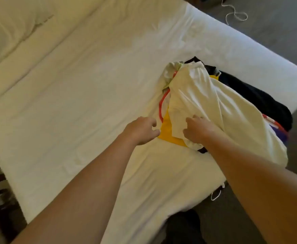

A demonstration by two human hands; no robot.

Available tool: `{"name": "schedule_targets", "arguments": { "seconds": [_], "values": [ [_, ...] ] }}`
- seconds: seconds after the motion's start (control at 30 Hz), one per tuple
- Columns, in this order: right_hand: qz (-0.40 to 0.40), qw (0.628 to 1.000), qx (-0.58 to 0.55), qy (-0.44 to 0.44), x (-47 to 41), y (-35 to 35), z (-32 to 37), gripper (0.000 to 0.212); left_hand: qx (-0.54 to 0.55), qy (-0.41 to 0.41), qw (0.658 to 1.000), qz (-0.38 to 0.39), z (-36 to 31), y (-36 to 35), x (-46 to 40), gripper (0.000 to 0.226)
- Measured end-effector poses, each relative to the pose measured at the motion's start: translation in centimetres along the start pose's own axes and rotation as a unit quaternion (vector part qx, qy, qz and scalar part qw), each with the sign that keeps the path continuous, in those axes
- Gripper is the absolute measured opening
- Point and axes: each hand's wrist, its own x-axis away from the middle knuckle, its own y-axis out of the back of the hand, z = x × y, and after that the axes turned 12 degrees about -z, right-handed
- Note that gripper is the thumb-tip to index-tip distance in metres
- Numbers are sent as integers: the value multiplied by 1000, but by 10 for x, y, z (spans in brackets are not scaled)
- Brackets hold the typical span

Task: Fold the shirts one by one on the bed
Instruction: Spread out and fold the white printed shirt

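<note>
Both forearms come in from the bottom edge, closest to the lens, reaching up toward the middle of the bed. The left hand has its fingers loosely curled with nothing in them, hovering right at the edge of the yellow shirt; can't quite tell if the fingertips touch the fabric. The right hand sits just beside it at 3 o'clock, fingers bent down onto the white shirt, and it looks like the thumb and fingers are bunching up a fold of that white cloth near its lower corner.

The white shirt is draped over the top of the clothes pile, which sits right of center on the bed, near the mattress's right edge. Under it the yellow shirt pokes out at the pile's 7 o'clock side, with a red-trimmed piece curving along the left. A dark garment spreads out at the pile's 3 o'clock, plus a bit of purple at 4 o'clock.

Further out, a pillow lies at 10 o'clock, and a white cord loops on the floor at 1 o'clock.
</note>
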Motion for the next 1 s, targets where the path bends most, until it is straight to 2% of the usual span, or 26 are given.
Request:
{"name": "schedule_targets", "arguments": {
  "seconds": [0.1, 0.23, 0.3, 0.4, 0.5, 0.6, 0.7, 0.77, 1.0],
  "values": [
    [-78, 993, 0, -94, -22, -25, -15, 43, 0, 6, 1000, 28, 1, -26, -27, 43],
    [-130, 975, -23, -176, -41, -49, -30, 60, 9, 11, 999, 50, 8, -54, -47, 42],
    [-161, 968, -4, -191, -47, -54, -37, 53, -5, 10, 998, 61, 15, -62, -50, 40],
    [-181, 970, 17, -159, -53, -51, -46, 28, -25, 5, 997, 69, 25, -64, -51, 36],
    [-198, 969, -3, -144, -52, -35, -45, 19, -38, 17, 997, 66, 33, -55, -48, 37],
    [-213, 958, -104, -159, -40, -14, -36, 20, -37, 21, 998, 55, 29, -37, -37, 38],
    [-204, 923, -265, -192, -26, 15, -18, 26, -13, 17, 999, 31, 20, -15, -17, 39],
    [-199, 919, -300, -160, -20, 40, -1, 21, 2, 15, 1000, 13, 16, -3, 0, 41],
    [-116, 961, -251, 7, 16, 119, 101, 19, 16, 27, 998, -50, 32, 23, 97, 59]
  ]
}}
